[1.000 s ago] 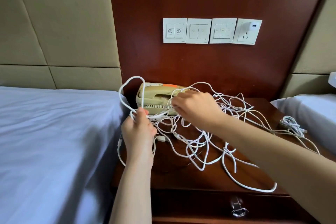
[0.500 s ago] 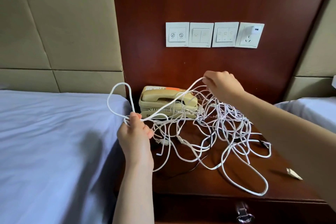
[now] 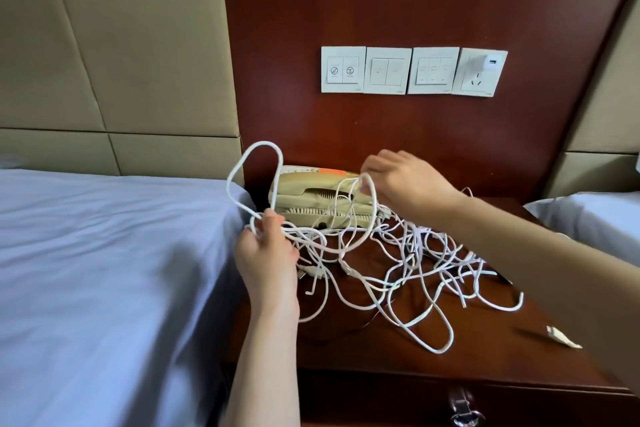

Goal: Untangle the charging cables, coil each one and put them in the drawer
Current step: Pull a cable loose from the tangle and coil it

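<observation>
A hotel bedroom is indicated by a sheeted bed (image 3: pixel 104 270) set against padded wall panels (image 3: pixel 121 45), a dark wooden nightstand (image 3: pixel 485 360) on which a beige telephone (image 3: pixel 311 192) is placed, and a row of wall switch plates (image 3: pixel 388 70).

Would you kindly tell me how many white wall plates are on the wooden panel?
4, in one row above the telephone: three switch plates, then a socket plate at the right end.

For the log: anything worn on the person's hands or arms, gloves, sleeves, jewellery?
Nothing visible. Left hand and right hand are bare: no gloves, rings or watch. The left forearm and right forearm are uncovered to the frame edge, no sleeve in view.
</observation>
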`<state>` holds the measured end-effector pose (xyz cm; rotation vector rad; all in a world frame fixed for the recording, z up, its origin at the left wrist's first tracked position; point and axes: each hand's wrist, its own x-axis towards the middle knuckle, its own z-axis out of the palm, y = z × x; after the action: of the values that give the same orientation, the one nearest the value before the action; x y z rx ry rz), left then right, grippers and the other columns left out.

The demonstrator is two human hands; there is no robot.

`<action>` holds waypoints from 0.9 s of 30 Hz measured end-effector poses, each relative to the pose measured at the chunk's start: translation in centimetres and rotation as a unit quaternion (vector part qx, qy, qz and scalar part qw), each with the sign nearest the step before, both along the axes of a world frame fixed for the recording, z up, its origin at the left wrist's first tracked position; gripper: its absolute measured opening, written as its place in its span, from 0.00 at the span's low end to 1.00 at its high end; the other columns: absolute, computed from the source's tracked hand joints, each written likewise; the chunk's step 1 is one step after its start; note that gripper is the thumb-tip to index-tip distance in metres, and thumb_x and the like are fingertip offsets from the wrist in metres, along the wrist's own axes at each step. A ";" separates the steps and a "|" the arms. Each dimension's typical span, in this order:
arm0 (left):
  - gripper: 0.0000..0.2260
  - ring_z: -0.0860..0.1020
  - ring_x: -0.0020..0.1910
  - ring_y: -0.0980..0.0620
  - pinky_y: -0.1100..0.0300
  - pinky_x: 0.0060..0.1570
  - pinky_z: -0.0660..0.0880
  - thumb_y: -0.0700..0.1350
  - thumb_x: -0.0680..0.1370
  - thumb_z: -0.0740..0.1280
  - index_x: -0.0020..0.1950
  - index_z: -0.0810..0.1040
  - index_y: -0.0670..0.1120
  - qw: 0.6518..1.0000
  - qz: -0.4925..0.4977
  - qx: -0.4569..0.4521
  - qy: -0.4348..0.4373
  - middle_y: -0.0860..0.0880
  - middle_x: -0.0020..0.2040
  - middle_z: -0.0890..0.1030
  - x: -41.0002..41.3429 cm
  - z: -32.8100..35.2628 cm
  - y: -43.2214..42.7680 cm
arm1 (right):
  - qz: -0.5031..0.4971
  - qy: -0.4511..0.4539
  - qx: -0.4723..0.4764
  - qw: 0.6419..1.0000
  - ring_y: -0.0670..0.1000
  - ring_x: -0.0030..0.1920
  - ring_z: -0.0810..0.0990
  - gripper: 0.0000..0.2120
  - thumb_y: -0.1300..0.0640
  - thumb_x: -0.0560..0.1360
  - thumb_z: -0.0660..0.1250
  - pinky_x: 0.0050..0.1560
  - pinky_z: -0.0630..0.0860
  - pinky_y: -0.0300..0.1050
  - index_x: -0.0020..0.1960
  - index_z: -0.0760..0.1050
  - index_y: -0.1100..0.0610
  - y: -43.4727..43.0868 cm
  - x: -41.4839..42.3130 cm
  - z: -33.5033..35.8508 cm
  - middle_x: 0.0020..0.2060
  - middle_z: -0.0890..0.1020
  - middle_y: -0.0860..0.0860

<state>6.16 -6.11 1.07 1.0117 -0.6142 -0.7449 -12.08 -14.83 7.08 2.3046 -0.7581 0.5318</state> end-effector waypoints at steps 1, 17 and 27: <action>0.13 0.64 0.18 0.58 0.61 0.26 0.64 0.44 0.80 0.60 0.36 0.74 0.45 1.000 -0.005 0.005 -0.024 0.55 0.17 0.66 -0.2 -0.2 -0.1 | 0.013 0.018 -0.008 1.000 0.57 0.37 0.77 0.06 0.59 0.72 0.72 0.34 0.71 0.46 0.40 0.77 0.59 0.2 0.6 -0.4 0.39 0.79 0.53; 0.17 0.61 0.17 0.56 0.61 0.25 0.60 0.56 0.72 0.71 0.33 0.73 0.45 0.961 -0.225 0.128 -0.101 0.55 0.19 0.62 -1.1 -0.7 -0.6 | 0.039 0.163 -0.025 0.986 0.55 0.34 0.76 0.10 0.67 0.62 0.68 0.32 0.74 0.45 0.35 0.75 0.53 1.5 3.2 -2.4 0.31 0.76 0.49; 0.09 0.59 0.21 0.55 0.61 0.24 0.60 0.46 0.70 0.70 0.41 0.73 0.42 0.953 -0.247 0.122 -0.123 0.53 0.23 0.61 -1.6 -0.2 -0.1 | -0.009 0.181 -0.054 0.982 0.51 0.31 0.74 0.16 0.64 0.54 0.75 0.31 0.60 0.40 0.28 0.69 0.51 2.0 3.5 -2.1 0.27 0.74 0.47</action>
<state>4.56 -6.22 0.83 1.2053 -1.0322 -1.1657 -8.57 -12.87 4.98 2.2042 -0.5585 0.1320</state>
